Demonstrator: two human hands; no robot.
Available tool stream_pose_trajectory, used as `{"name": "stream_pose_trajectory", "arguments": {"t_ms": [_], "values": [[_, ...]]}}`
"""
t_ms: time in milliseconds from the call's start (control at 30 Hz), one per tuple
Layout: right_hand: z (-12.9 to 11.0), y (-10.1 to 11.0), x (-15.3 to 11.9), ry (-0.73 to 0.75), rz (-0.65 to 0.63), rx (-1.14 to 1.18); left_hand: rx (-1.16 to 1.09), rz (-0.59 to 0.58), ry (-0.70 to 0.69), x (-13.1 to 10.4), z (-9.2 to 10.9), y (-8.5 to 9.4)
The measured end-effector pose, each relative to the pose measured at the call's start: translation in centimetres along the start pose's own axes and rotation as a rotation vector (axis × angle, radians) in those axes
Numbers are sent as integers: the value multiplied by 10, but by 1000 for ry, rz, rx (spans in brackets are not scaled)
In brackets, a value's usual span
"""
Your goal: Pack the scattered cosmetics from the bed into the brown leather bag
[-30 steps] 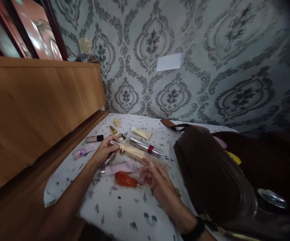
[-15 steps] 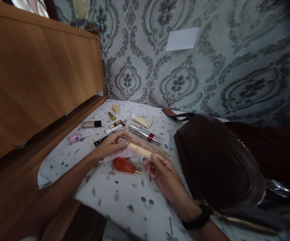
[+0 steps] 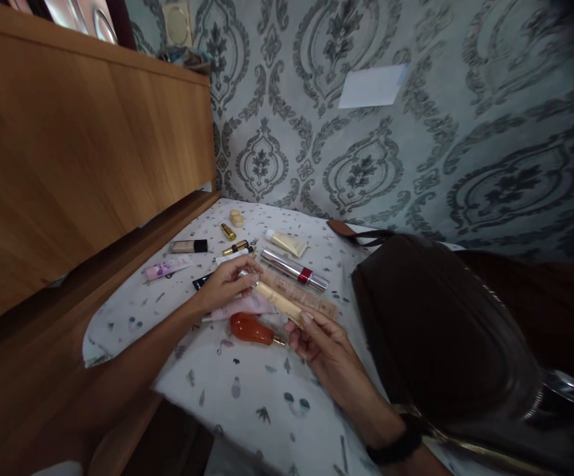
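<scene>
A slim pale-yellow cosmetic tube (image 3: 280,301) is held slantwise above the other cosmetics. My left hand (image 3: 228,285) is closed on its silvery cap end, while my right hand (image 3: 327,347) pinches the opposite end. Just behind it lies a beige tube (image 3: 299,292), partly covered. Beneath my left hand is a pale pink tube (image 3: 242,307), with an orange bottle (image 3: 251,328) in front of it. A silver mascara-like tube with a red band (image 3: 294,269) and a cream tube with a white cap (image 3: 287,242) lie farther back.
To the right stands a large dark brown bag (image 3: 436,317). A wooden cabinet (image 3: 93,125) borders the left side. On the patterned white cloth (image 3: 257,390) also lie a foundation bottle (image 3: 188,246), a pink-purple tube (image 3: 168,267) and a gold lipstick (image 3: 228,231).
The camera view has shifted slightly, so the scene sits a little farther right. Both hands keep hold of the pale-yellow tube, whose right end dips slightly lower.
</scene>
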State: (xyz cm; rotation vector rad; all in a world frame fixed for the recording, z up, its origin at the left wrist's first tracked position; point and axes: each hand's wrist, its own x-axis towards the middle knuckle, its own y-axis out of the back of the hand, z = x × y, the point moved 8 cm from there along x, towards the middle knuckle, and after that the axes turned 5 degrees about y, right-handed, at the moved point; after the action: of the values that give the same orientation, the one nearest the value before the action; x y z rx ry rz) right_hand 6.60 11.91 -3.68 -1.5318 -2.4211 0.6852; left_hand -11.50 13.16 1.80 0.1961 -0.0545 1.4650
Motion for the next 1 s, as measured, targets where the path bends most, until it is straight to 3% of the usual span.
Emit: {"name": "stream_pose_trajectory", "arguments": {"t_ms": [1000], "values": [[-1,2,1,31,-45,47,4,-6,49,1,-9,-1]]}}
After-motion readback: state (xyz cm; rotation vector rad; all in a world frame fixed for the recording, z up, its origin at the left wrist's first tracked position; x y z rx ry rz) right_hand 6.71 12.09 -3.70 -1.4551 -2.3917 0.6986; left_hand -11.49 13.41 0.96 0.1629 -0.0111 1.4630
